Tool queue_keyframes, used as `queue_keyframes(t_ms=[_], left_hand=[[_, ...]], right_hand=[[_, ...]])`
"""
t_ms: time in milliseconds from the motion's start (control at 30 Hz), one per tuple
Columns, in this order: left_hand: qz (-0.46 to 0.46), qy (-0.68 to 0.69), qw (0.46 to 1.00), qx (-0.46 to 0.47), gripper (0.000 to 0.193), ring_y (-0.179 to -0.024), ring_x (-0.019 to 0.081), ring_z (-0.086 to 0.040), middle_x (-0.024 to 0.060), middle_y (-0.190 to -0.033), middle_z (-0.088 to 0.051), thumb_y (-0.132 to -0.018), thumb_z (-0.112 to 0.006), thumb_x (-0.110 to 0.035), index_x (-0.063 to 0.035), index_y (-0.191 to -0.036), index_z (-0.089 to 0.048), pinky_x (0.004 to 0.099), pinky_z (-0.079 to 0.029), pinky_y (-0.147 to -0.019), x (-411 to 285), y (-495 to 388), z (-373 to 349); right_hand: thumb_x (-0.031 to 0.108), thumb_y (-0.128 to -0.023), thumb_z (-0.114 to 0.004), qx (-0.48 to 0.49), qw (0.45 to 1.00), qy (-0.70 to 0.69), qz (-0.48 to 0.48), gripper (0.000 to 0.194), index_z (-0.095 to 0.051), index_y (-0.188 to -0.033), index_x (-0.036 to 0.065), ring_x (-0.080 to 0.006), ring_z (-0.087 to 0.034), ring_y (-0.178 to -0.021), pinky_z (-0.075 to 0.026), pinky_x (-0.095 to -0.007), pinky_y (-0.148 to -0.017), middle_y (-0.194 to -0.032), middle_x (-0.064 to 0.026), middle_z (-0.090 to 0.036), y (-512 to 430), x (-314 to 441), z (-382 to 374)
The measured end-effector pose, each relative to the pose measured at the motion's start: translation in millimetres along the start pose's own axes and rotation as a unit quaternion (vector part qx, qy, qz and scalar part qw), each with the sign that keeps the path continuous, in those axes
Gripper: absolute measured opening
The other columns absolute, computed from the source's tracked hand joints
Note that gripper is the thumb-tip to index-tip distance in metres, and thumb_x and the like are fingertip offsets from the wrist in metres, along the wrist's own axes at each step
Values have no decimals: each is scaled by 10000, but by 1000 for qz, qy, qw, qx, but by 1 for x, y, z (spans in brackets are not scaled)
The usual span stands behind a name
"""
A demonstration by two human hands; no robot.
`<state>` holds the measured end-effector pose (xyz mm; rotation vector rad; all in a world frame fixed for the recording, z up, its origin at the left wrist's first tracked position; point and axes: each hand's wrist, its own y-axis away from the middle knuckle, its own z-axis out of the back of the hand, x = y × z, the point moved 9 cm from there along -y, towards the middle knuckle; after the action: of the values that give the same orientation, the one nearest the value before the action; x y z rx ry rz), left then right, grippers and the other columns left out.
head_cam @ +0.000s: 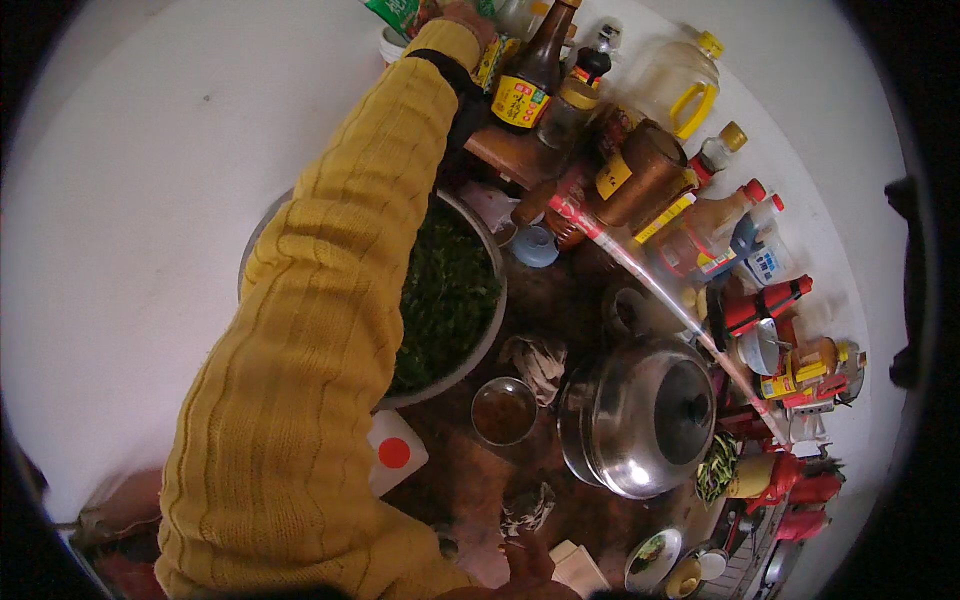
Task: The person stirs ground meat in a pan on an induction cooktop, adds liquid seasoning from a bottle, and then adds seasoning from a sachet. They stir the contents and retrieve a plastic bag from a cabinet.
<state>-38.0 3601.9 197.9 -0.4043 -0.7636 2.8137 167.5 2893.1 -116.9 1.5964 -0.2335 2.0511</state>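
Observation:
My left arm, in a yellow knitted sleeve, stretches up across the view. At the top edge my left hand (466, 21) is at a green printed packet (396, 15); its fingers are partly cut off, so its grip is unclear. A white tub (391, 45) stands just below the packet. Under the forearm sits a large round metal basin (501, 300) of chopped dark green leaves (450, 307), partly hidden. Low in the view, what looks like my right hand (531, 561) is dim beside a crumpled plastic bag (527, 508); whether it grips anything is unclear.
A brown shelf (502, 154) carries a soy sauce bottle (525, 82), jars and an oil jug (675, 82). A red-and-clear strip (637, 270) runs along its edge. On the table are a lidded steel pot (637, 420), a bowl of brown liquid (504, 411), a cloth (538, 364) and a plate (651, 562).

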Motion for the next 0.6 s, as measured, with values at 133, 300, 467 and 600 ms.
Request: queue_keyframes(t_ms=[133,300,467,600], left_hand=[[52,276,958,-56,281,-879,306,-581,129,-1038,-592,-939,-443,-281,-74,-1104,-535,417,-491,-726,21,-8,-6],[109,790,600,-70,232,-790,283,-588,115,-986,-598,-945,-423,-235,-66,-1067,-526,394,-499,-643,64,-2,-21],[47,859,489,-147,319,-1079,347,-555,198,-1163,-569,-936,-455,-205,4,-1168,-520,429,-485,-902,118,26,30],[23,889,425,-168,344,-1076,374,-553,268,-1128,-567,-951,-362,-184,99,-1082,-508,423,-463,-964,103,68,71]], right_hand=[[-1,-794,-648,-10,992,-71,-103,323,-585,-1110,-6,-208,-632,-796,-527,-320,-728,-890,-136,-653,-1,-21,-3],[34,-805,-644,4,995,-63,-75,311,-582,-1108,0,-213,-629,-833,-523,-317,-738,-917,-120,-644,-1,-27,-1],[45,-808,-641,43,998,7,-33,314,-579,-1113,6,-213,-626,-841,-521,-312,-744,-941,-119,-638,0,-13,-7],[55,-811,-639,71,996,57,-2,316,-577,-1118,11,-212,-625,-847,-518,-308,-749,-961,-118,-633,3,7,-11]])
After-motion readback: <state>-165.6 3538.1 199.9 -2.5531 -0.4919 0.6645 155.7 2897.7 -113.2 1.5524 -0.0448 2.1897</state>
